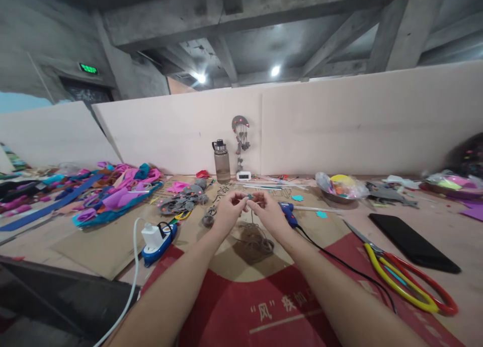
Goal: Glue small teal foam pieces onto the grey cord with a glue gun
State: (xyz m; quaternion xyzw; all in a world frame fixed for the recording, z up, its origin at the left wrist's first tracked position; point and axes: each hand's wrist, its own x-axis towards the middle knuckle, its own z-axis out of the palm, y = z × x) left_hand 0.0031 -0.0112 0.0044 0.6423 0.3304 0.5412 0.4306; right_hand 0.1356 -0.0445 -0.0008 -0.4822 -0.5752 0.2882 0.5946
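Observation:
My left hand (231, 208) and my right hand (267, 209) meet over the middle of the table, fingertips pinched around a small greenish-grey piece (249, 197). A thin grey cord (256, 238) hangs below the fingers and lies in loose loops on the cardboard. Just right of my right hand rests a blue glue gun (288, 214) with a black cable. Left of my left hand is a pile of grey felt pieces (183, 201) with pink dots. The exact shape of the pinched piece is too small to tell.
Yellow-and-red scissors (402, 276) and a black phone (413, 241) lie at the right. A blue power strip (160, 246) with a white cable stands at the left, before colourful felt scraps (121, 198). A bottle (222, 163) stands at the back.

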